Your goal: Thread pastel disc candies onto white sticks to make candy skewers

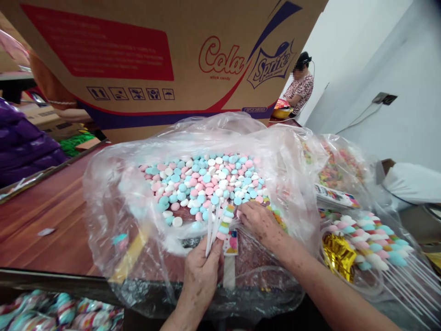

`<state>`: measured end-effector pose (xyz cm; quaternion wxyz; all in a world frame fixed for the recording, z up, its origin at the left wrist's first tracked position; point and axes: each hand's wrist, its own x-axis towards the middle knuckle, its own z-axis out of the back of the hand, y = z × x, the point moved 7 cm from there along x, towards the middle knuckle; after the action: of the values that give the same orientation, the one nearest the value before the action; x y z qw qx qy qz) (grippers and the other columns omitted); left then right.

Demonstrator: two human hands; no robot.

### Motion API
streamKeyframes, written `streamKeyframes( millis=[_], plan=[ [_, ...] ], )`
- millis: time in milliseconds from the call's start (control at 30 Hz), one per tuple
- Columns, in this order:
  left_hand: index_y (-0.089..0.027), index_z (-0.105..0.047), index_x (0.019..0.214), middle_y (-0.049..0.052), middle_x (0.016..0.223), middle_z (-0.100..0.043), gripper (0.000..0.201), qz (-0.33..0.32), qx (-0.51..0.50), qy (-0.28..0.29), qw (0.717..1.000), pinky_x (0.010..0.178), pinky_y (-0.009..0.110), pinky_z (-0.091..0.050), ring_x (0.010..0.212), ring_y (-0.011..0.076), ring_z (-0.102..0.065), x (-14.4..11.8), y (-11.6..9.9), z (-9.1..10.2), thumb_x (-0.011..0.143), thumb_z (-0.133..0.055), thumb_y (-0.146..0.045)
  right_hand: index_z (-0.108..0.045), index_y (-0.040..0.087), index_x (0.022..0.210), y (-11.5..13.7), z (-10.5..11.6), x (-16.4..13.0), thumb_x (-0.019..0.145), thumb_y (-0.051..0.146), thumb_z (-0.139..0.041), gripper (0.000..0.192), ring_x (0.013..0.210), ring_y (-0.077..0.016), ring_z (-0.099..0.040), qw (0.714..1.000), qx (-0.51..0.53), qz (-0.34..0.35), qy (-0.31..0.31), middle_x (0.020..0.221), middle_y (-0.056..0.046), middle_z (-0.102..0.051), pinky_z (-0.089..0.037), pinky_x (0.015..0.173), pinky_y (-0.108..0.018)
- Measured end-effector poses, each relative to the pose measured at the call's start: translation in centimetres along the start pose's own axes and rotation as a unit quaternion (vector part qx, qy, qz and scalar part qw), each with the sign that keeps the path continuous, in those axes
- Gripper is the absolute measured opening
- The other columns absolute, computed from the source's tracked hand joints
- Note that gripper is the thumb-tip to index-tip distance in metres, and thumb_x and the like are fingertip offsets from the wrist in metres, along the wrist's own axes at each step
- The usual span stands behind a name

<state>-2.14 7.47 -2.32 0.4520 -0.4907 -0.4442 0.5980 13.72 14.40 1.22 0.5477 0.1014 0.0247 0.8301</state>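
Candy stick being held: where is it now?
Head view, near centre: the candy stick is in the left hand, beside bare white sticks and just left of the right hand.

Plastic bag (291, 181) on table (57, 202), apparently wooden

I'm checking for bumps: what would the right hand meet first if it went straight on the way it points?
The right hand would probably meet the candy skewer held by the left hand first, though depth there is unclear.
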Motion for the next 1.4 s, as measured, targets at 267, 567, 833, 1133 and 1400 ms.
streamKeyframes(
  millis=[267, 567, 833, 1133, 1400],
  plan=[
    [-0.018, -0.061, 0.058, -0.006, 0.038, -0.041, 0.049, 0.005, -0.003, 0.000, 1.000, 0.036, 0.020, -0.026, 0.036, 0.0098, -0.036, 0.1, 0.1, -0.2, 0.079, -0.062, -0.062, -0.064, 0.016, 0.094, 1.0, -1.0, -0.8, 0.088, 0.003, -0.049, 0.020, 0.093, -0.0234, -0.057, 0.996, 0.011, 0.058, -0.060, 0.097, -0.010, -0.067, -0.046, 0.084, -0.033],
    [-0.017, -0.066, 0.070, -0.007, 0.045, -0.039, 0.041, -0.011, 0.023, 0.042, 0.999, 0.038, 0.021, -0.026, 0.038, 0.0105, -0.034, 0.0, -0.3, -0.8, 0.083, -0.060, -0.055, -0.067, 0.020, 0.085, -3.8, 0.6, 0.0, 0.070, 0.030, -0.072, 0.019, 0.066, -0.0159, -0.060, 0.706, 0.668, -0.218, -0.090, 0.075, 0.001, -0.067, -0.048, 0.062, -0.028],
    [-0.019, -0.067, 0.067, -0.005, 0.049, -0.041, 0.036, -0.044, 0.062, 0.039, 0.996, 0.046, 0.023, -0.029, 0.047, 0.0133, -0.038, -0.1, -1.4, -0.8, 0.084, -0.057, -0.049, -0.073, 0.016, 0.081, -2.3, 1.5, 0.1, 0.061, 0.025, -0.078, 0.023, 0.066, -0.0130, -0.059, 0.620, 0.753, -0.212, -0.058, 0.075, -0.001, -0.069, -0.047, 0.063, -0.025],
    [-0.019, -0.069, 0.072, -0.006, 0.050, -0.042, 0.034, -0.029, 0.071, 0.026, 0.997, 0.045, 0.023, -0.028, 0.044, 0.0125, -0.036, -0.1, -1.2, -0.7, 0.085, -0.058, -0.049, -0.078, 0.023, 0.089, -2.4, 1.5, -0.1, 0.068, 0.030, -0.079, 0.023, 0.073, -0.0169, -0.065, 0.664, 0.720, -0.189, -0.073, 0.082, 0.001, -0.073, -0.050, 0.070, -0.030],
    [-0.019, -0.069, 0.075, -0.007, 0.047, -0.039, 0.039, -0.020, 0.060, 0.027, 0.998, 0.041, 0.023, -0.026, 0.040, 0.0122, -0.035, 0.0, -0.6, -0.7, 0.084, -0.057, -0.055, -0.077, 0.025, 0.101, -2.0, 1.1, -0.4, 0.079, 0.040, -0.071, 0.027, 0.082, -0.0180, -0.068, 0.742, 0.649, -0.154, -0.069, 0.089, 0.000, -0.076, -0.054, 0.076, -0.031]
  ],
)
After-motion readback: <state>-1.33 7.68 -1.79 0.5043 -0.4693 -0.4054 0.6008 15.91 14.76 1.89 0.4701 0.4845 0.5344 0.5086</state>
